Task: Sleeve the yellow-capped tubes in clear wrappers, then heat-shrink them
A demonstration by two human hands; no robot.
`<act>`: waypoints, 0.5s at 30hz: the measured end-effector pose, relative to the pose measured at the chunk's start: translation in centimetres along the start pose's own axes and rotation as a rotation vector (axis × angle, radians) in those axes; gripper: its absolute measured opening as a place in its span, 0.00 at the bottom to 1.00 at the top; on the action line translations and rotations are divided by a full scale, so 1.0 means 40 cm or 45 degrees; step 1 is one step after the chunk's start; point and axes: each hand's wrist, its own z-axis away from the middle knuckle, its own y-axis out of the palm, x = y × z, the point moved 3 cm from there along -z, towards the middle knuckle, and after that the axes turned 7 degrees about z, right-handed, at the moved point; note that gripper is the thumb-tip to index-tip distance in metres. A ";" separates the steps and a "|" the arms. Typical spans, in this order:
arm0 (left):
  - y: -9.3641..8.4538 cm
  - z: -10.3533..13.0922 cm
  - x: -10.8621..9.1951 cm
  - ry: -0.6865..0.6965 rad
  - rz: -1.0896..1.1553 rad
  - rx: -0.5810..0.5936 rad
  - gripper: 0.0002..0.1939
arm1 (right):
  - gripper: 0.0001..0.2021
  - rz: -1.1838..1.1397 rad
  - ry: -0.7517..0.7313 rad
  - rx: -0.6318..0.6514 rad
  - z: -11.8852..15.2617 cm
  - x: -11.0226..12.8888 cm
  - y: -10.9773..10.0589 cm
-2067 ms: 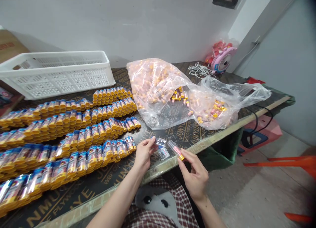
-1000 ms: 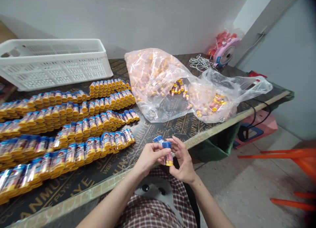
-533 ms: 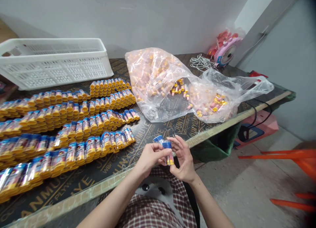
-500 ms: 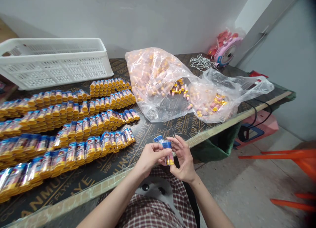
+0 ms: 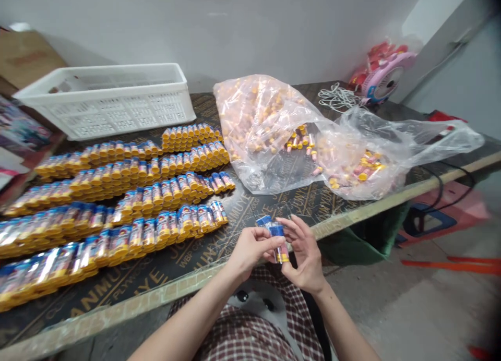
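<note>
Two bare hands meet over the near edge of the dark, gold-lettered worktop [image 5: 156, 280], around a small tube [image 5: 278, 243] with a blue upper end and a yellow lower end. The left hand [image 5: 254, 251] pinches this tube between thumb and fingers just below its blue end. The right hand [image 5: 303, 254] is curved around the other side, its fingers bent and its thumb close to the yellow end; I cannot tell whether it presses on the tube. Just beyond the fingers lies a blue-topped piece [image 5: 263, 221], partly hidden by the held tube.

To the left, stacked rows of blue-and-yellow tubes [image 5: 168, 193] lie on the worktop, yellow ends toward the person. Behind them stands a white slatted crate [image 5: 127, 110], with a cardboard box [image 5: 31, 61] at its left.

Beyond the hands rests a large see-through bag [image 5: 258, 116] full of pink-and-yellow pieces, some showing at its mouth. A smaller bag [image 5: 348, 157] of similar pieces touches its right side. Farther back, near the wall, are a coiled white cord [image 5: 338, 96] and a pink fan [image 5: 387, 79].
</note>
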 end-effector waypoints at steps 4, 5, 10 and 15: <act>-0.047 0.001 -0.063 0.221 -0.223 -0.040 0.16 | 0.44 0.042 0.036 0.129 -0.029 -0.013 0.021; -0.070 0.004 -0.090 0.309 -0.371 -0.108 0.15 | 0.45 0.047 0.043 0.164 -0.041 -0.019 0.032; -0.200 0.022 -0.218 0.566 -1.297 -0.741 0.14 | 0.38 0.072 0.260 0.312 -0.107 -0.077 0.127; -0.241 0.006 -0.246 0.326 -2.068 -0.909 0.22 | 0.31 -0.128 0.517 0.516 -0.163 -0.135 0.253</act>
